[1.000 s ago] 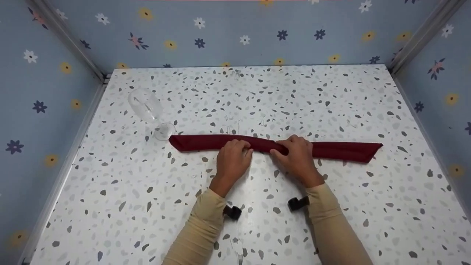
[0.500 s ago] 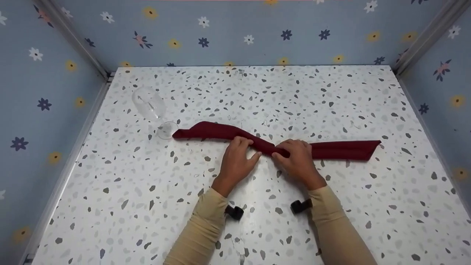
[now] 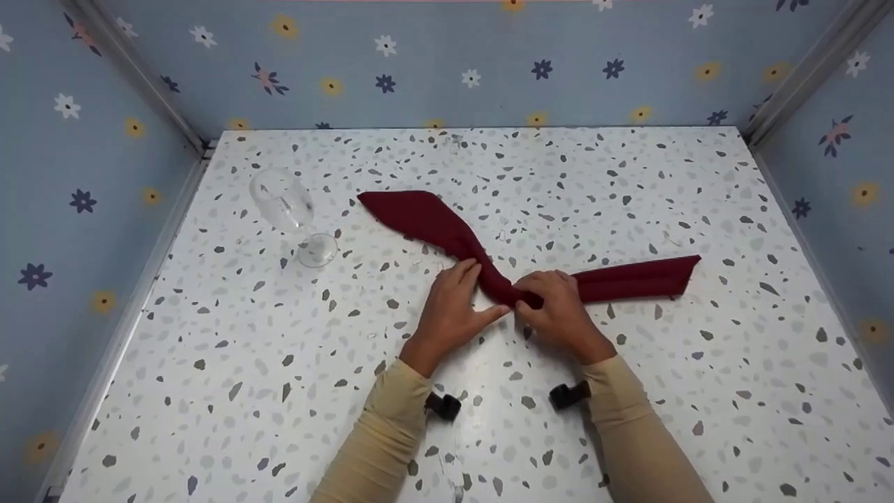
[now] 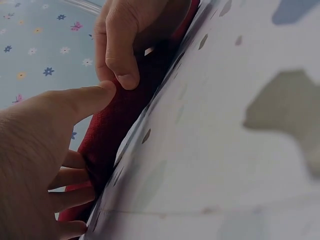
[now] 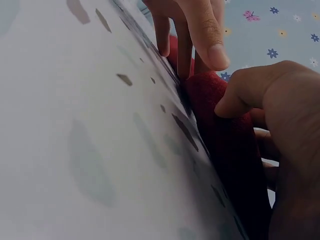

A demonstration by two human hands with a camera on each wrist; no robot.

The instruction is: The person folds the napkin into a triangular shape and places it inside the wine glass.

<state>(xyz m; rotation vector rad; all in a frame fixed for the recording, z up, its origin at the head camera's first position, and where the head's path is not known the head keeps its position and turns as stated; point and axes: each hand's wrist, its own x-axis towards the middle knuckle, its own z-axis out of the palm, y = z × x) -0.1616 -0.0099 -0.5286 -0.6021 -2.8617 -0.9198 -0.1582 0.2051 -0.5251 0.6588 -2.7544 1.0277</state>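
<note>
A dark red cloth napkin (image 3: 419,216), folded into a long strip, lies on the speckled table and bends in the middle. Its left part slants up and away, ending in a wide pointed tip; the right part runs nearly straight to a slanted end. My right hand (image 3: 559,311) pinches the strip near its middle, thumb on the near side in the right wrist view and fingers behind. Against the bent left part, my left hand (image 3: 450,307) presses with fingers extended and spread. Its thumb (image 4: 95,102) reaches across to the right hand's fingertips.
To the left a clear stemmed glass (image 3: 283,202) is seen, its round foot near the napkin's left part. Patterned blue panels (image 3: 454,63) bound the table at the back and both sides. Black wrist cameras (image 3: 443,406) are strapped at both cuffs.
The napkin's left part has swung away from me and off the glass's foot, bending the strip. My left hand has slid right, its thumb spreading out. My right hand keeps its pinch.
</note>
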